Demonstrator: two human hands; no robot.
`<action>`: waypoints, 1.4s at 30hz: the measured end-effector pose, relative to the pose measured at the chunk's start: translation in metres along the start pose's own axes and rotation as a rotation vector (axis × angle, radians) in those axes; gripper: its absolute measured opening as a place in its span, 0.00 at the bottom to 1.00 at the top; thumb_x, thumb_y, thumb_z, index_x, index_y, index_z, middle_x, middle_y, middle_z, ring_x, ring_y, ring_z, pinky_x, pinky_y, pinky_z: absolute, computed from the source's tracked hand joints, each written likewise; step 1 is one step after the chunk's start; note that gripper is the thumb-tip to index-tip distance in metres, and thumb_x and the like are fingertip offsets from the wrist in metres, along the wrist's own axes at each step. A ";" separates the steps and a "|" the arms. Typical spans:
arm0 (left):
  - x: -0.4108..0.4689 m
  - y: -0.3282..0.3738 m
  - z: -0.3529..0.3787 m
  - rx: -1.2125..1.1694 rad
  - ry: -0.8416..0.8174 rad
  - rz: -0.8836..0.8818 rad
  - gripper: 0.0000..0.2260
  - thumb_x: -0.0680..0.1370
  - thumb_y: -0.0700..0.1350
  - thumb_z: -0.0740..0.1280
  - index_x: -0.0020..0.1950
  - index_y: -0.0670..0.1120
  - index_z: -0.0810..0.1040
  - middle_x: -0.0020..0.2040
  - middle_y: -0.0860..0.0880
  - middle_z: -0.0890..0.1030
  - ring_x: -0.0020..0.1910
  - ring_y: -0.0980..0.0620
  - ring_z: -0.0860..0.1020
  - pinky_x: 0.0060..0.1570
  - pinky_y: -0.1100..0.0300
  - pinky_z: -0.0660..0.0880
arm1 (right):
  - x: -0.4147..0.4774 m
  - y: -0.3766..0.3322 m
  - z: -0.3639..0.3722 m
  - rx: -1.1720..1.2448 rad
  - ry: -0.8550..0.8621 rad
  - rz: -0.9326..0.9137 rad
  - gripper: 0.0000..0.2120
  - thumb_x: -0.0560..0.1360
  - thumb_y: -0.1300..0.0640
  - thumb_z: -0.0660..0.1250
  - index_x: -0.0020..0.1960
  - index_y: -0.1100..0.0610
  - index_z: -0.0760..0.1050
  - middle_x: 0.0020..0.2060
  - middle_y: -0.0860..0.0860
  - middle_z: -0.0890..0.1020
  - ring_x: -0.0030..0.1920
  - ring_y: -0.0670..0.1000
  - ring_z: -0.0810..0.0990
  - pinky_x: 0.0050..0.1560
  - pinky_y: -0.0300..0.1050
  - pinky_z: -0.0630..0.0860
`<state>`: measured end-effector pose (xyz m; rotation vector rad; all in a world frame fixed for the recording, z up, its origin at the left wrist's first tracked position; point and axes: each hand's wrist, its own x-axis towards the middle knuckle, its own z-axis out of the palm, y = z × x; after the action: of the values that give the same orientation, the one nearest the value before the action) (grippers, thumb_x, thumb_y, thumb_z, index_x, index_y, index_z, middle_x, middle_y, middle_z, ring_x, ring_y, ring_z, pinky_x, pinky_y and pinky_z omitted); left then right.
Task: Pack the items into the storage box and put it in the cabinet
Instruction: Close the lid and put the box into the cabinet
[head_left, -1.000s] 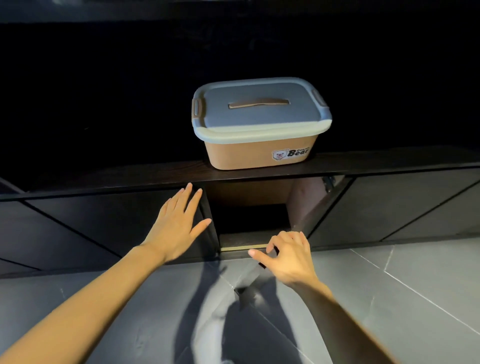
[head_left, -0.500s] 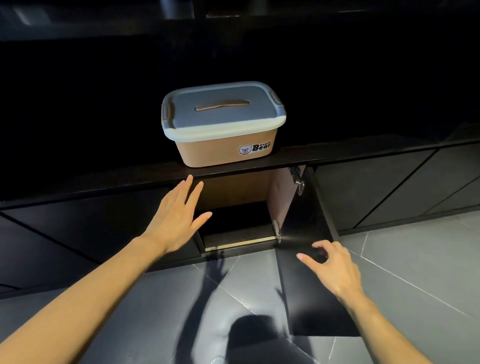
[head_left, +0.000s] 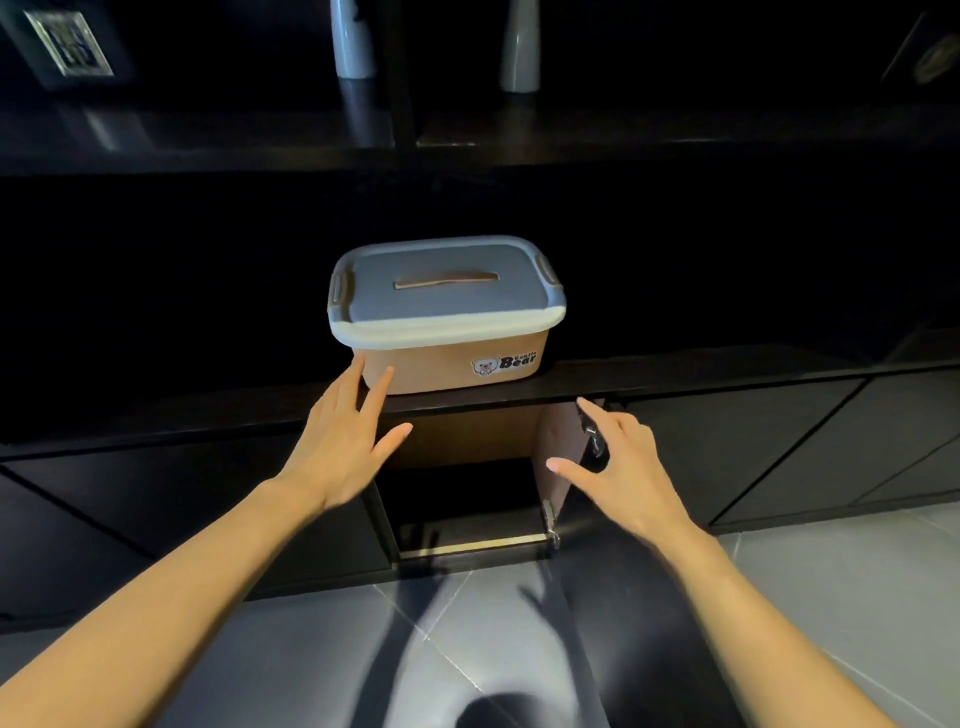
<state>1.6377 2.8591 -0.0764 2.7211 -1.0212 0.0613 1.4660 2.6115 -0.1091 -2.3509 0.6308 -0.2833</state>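
The storage box (head_left: 447, 332) sits on the dark top (head_left: 675, 376) of the low cabinet (head_left: 727, 452), a little above the middle of the view. Its body is tan with a bear sticker (head_left: 503, 362) at the 4 o'clock corner of the front face. The grey-blue lid (head_left: 441, 288) is on and shut, with a flat brown handle (head_left: 447, 280) lying along its middle and a clip at each end — what is inside cannot be seen.

Directly below the box, at 6 o'clock from it, one cabinet compartment (head_left: 467, 499) stands open. Its inside is dark and nothing can be made out in it. The door (head_left: 649, 597) is swung out toward 5 o'clock, hinges showing on its inner edge.

The left hand (head_left: 345, 441) is spread flat, fingers apart, grasping nothing; its fingertips reach up to the box's lower front corner at 7 o'clock, and whether they touch it cannot be told. The right hand (head_left: 618, 467) is loosely spread too and empty, hovering in front of the door's upper hinge at 5 o'clock from the box.

Two pale vases (head_left: 353, 41) stand on a shelf at 12 o'clock, well apart from the box.
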 end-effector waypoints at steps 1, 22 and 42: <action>0.004 -0.002 -0.003 0.001 0.022 -0.004 0.31 0.78 0.58 0.56 0.75 0.48 0.48 0.76 0.41 0.43 0.75 0.43 0.47 0.71 0.48 0.50 | 0.014 -0.013 -0.002 -0.011 0.001 -0.041 0.38 0.66 0.35 0.66 0.71 0.39 0.54 0.68 0.47 0.63 0.69 0.47 0.57 0.60 0.45 0.67; 0.166 -0.088 0.004 -0.707 -0.160 -0.415 0.42 0.63 0.64 0.71 0.69 0.71 0.48 0.73 0.51 0.55 0.70 0.46 0.60 0.67 0.59 0.58 | 0.237 -0.080 0.016 -0.238 -0.134 0.312 0.55 0.57 0.23 0.61 0.72 0.39 0.36 0.75 0.57 0.45 0.74 0.60 0.48 0.71 0.54 0.54; 0.108 -0.042 0.007 -0.519 0.112 -0.510 0.34 0.63 0.65 0.70 0.67 0.59 0.68 0.66 0.43 0.66 0.59 0.46 0.69 0.53 0.58 0.66 | 0.177 -0.063 -0.002 -0.232 -0.182 0.193 0.52 0.53 0.21 0.59 0.72 0.38 0.50 0.67 0.60 0.61 0.64 0.64 0.65 0.59 0.55 0.69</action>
<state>1.7467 2.8185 -0.0783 2.3699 -0.2375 -0.1211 1.6399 2.5607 -0.0601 -2.4746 0.8302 0.0949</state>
